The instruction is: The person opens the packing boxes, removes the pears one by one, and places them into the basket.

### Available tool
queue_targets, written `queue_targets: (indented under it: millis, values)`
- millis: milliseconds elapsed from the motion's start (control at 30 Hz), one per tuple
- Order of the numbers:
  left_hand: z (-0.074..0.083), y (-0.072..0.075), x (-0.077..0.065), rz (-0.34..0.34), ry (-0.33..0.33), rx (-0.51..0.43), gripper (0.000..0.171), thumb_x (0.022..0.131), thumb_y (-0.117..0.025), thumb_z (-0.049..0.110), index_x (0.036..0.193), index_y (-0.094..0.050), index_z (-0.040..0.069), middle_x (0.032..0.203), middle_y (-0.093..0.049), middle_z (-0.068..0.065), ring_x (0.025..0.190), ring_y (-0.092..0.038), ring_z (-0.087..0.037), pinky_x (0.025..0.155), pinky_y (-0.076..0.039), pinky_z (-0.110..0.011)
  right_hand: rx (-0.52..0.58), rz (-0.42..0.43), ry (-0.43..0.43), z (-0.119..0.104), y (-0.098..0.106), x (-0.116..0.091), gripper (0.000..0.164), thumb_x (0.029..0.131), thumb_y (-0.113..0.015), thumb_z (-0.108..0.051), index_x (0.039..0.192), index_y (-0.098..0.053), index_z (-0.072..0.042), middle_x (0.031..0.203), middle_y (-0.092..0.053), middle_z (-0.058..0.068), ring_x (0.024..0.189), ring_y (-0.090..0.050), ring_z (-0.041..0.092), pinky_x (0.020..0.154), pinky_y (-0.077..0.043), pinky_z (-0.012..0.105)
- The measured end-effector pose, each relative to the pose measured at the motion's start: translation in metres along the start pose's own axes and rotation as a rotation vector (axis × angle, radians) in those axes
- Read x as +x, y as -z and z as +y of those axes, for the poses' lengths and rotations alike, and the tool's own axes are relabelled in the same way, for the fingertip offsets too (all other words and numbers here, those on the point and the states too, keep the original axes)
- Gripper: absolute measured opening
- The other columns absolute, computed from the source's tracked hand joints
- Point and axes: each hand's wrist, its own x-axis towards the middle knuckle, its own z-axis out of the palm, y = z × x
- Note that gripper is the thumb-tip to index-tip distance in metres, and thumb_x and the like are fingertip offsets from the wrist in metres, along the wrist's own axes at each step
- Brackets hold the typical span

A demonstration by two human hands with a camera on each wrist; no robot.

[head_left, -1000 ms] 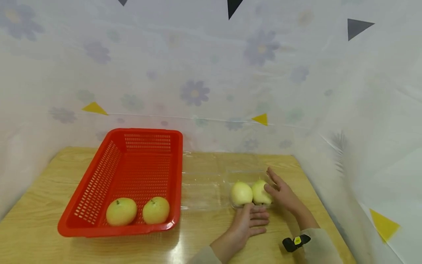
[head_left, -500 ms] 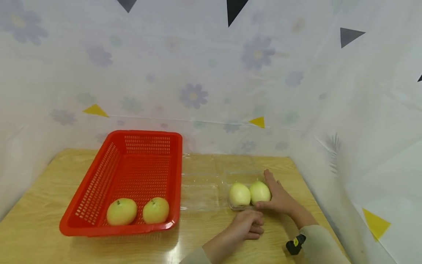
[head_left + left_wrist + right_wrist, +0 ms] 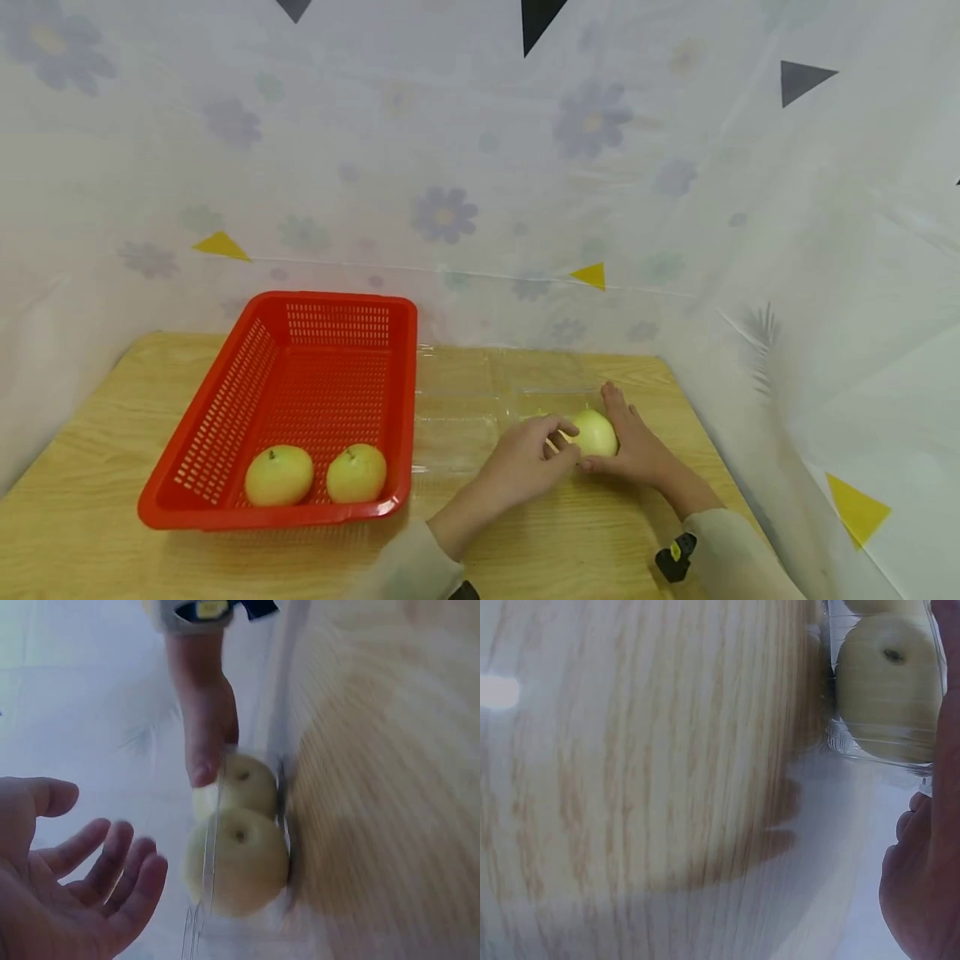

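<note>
Two pale yellow-green round pears sit side by side in a clear plastic container (image 3: 211, 859). The right pear (image 3: 596, 433) shows in the head view; my left hand (image 3: 525, 462) hides most of the other pear (image 3: 244, 862). That hand hovers in front of the container with loosely bent fingers, and nothing lies in its palm in the left wrist view. My right hand (image 3: 637, 450) lies against the container's right end, fingers straight and thumb by the front corner. Through the clear wall, the right wrist view shows one pear (image 3: 889, 690) near that hand.
A red perforated basket (image 3: 411, 375) stands at the left with two larger yellow pears (image 3: 279, 477) at its near end. More clear plastic (image 3: 456, 446) spreads between basket and pears; its outline is hard to follow. A pale flowered sheet (image 3: 442, 317) hangs behind the wooden table (image 3: 525, 550).
My left hand has risen from the container's front edge and now covers the left pear in the head view. My right thumb has come down from the right pear to the front corner.
</note>
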Motion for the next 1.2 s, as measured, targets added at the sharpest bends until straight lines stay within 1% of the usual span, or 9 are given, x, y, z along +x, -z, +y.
queue_targets:
  millis: [100,200,367,467,600,733,933,1033,1200]
  values:
    - [-0.001,0.002,0.006,0.096,-0.038,0.288,0.03,0.098,-0.058,0.037,0.124,-0.065,0.024,0.108,-0.066,0.007,0.091,-0.061,-0.01,0.071,-0.052,-0.027,-0.008,0.006,-0.009,0.0,0.0,-0.001,0.13,0.076,-0.081,-0.053,0.159,0.01,-0.012,0.166,0.008,0.018,0.15,0.003,0.047,0.115,-0.008,0.069]
    - [-0.004,0.0,0.012,0.138,-0.064,0.507,0.035,0.098,-0.06,0.04,0.129,-0.064,0.023,0.116,-0.063,0.002,0.1,-0.058,-0.016,0.075,-0.053,-0.032,-0.026,0.011,-0.006,0.0,-0.001,-0.002,0.129,0.076,-0.08,-0.053,0.159,0.009,-0.012,0.166,0.008,0.018,0.151,0.002,0.046,0.116,-0.01,0.069]
    - [-0.008,-0.006,0.024,0.12,-0.058,0.689,0.045,0.095,-0.063,0.047,0.13,-0.064,0.02,0.122,-0.06,-0.003,0.111,-0.055,-0.023,0.082,-0.055,-0.038,-0.022,0.011,-0.015,-0.004,-0.001,-0.003,0.129,0.075,-0.081,-0.054,0.159,0.008,-0.012,0.166,0.008,0.017,0.151,0.002,0.044,0.117,-0.011,0.067]
    - [-0.009,-0.008,0.031,0.081,-0.038,0.808,0.05,0.094,-0.061,0.055,0.129,-0.064,0.02,0.126,-0.059,-0.007,0.114,-0.055,-0.025,0.083,-0.056,-0.038,-0.013,0.015,-0.029,-0.005,-0.001,-0.004,0.131,0.074,-0.081,-0.055,0.159,0.009,-0.013,0.166,0.008,0.018,0.152,0.003,0.042,0.117,-0.011,0.067]
    - [-0.013,-0.01,0.038,0.031,-0.017,0.941,0.057,0.092,-0.057,0.063,0.131,-0.062,0.022,0.13,-0.058,-0.01,0.119,-0.054,-0.028,0.091,-0.054,-0.04,-0.013,0.012,-0.051,-0.006,-0.001,-0.005,0.131,0.075,-0.08,-0.056,0.159,0.011,-0.012,0.166,0.006,0.021,0.15,0.0,0.046,0.114,-0.015,0.07]
    - [-0.017,-0.013,0.041,-0.008,-0.008,0.981,0.059,0.093,-0.054,0.065,0.135,-0.061,0.024,0.132,-0.057,-0.012,0.126,-0.05,-0.03,0.103,-0.047,-0.043,-0.005,-0.03,-0.059,-0.008,0.007,-0.006,0.13,0.077,-0.079,-0.056,0.158,0.014,-0.014,0.165,0.007,0.024,0.148,-0.002,0.053,0.11,-0.018,0.074]
    - [-0.019,-0.015,0.042,-0.022,-0.002,1.022,0.06,0.093,-0.05,0.068,0.137,-0.059,0.029,0.132,-0.056,-0.013,0.123,-0.049,-0.031,0.105,-0.043,-0.045,-0.097,-0.071,0.018,-0.004,0.02,-0.006,0.136,0.071,-0.081,-0.06,0.158,0.012,-0.01,0.166,0.006,0.02,0.151,-0.001,0.045,0.116,-0.014,0.067]
    - [-0.021,-0.016,0.043,-0.022,-0.003,1.018,0.057,0.092,-0.053,0.068,0.136,-0.061,0.032,0.13,-0.057,-0.013,0.122,-0.047,-0.03,0.105,-0.041,-0.045,-0.159,-0.085,0.048,0.0,0.022,-0.005,0.138,0.07,-0.079,-0.065,0.158,0.011,-0.009,0.166,0.006,0.017,0.152,-0.001,0.041,0.117,-0.014,0.065]
    - [-0.021,-0.018,0.046,-0.018,0.013,0.958,0.055,0.089,-0.061,0.064,0.133,-0.063,0.031,0.126,-0.058,-0.013,0.123,-0.047,-0.031,0.107,-0.038,-0.045,-0.25,-0.072,0.104,0.005,0.02,-0.002,0.135,0.072,-0.075,-0.069,0.159,0.007,-0.007,0.166,0.003,0.017,0.152,-0.005,0.042,0.117,-0.016,0.064]
